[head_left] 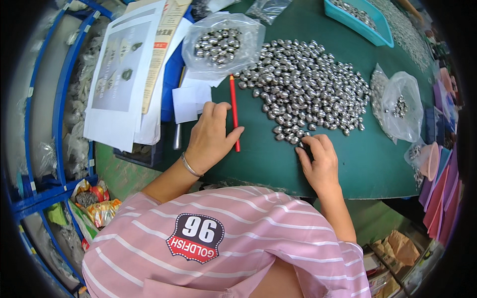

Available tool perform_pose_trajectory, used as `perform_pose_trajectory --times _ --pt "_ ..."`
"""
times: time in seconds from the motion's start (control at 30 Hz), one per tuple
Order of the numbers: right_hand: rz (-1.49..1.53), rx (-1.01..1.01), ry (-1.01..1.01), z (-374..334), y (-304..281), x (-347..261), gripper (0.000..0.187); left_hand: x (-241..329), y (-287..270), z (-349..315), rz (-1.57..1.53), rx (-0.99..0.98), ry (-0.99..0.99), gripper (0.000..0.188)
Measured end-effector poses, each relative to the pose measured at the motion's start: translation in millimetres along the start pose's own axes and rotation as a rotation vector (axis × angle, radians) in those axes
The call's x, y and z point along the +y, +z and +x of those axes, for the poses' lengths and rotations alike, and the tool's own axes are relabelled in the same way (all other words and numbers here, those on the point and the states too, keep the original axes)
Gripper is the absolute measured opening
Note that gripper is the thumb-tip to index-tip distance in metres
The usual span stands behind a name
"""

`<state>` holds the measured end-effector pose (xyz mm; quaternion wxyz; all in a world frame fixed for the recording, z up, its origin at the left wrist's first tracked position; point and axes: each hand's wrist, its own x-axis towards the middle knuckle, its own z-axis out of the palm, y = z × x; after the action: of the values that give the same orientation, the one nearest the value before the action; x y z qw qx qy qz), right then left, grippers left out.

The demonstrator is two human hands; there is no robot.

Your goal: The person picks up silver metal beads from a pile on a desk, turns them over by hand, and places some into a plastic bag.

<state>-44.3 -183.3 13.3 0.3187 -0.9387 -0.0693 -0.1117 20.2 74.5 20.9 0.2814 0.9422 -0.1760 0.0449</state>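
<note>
A wide pile of shiny silver oval metal beads [313, 82] lies on the green tabletop. At its near edge my right hand [320, 161] has thumb and forefinger closed around a metal bead [302, 144], partly hidden by the fingertips. My left hand [212, 133], with a bracelet on the wrist, is held over the table just left of a red pencil [234, 109]. Its fingers are bent, the thumb stands apart, and nothing shows between them. White paper slips [186, 104] lie beyond the left hand. Past the pencil's far end sits a clear plastic bag [251, 42] of similar beads.
Printed sheets [107, 116] stand at the left beside a blue shelf rack [63, 89]. A turquoise tray [385, 37] of small metal parts is at the far right. Nearer on the right lie clear bags [410, 119] of parts, with a pink cup [429, 161] by the table edge.
</note>
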Motion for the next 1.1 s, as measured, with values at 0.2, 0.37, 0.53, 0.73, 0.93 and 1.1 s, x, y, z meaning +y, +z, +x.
perform_pose_trajectory --times 0.2,0.37,0.53,0.73,0.93,1.1 --pt "-0.014 -0.041 0.004 7 2 -4 0.020 1 -5 -7 -0.044 -0.086 -0.159 0.040" --pt "0.001 -0.040 -0.028 7 1 -3 0.020 -9 -17 -29 -0.185 0.071 -0.196 0.026" --pt "0.008 -0.060 -0.022 5 0 -1 0.020 -21 -36 -69 0.040 0.234 -0.230 0.018" --pt "0.063 -0.049 -0.089 6 -3 3 0.018 -17 -43 -77 0.304 0.195 -0.308 0.030" --pt "0.168 0.011 -0.007 0 -8 9 0.017 -28 -42 -74 0.440 0.145 -0.292 0.037" --pt "0.304 0.057 0.040 -1 -12 13 0.018 -33 -45 -75 0.500 0.120 -0.236 0.039"
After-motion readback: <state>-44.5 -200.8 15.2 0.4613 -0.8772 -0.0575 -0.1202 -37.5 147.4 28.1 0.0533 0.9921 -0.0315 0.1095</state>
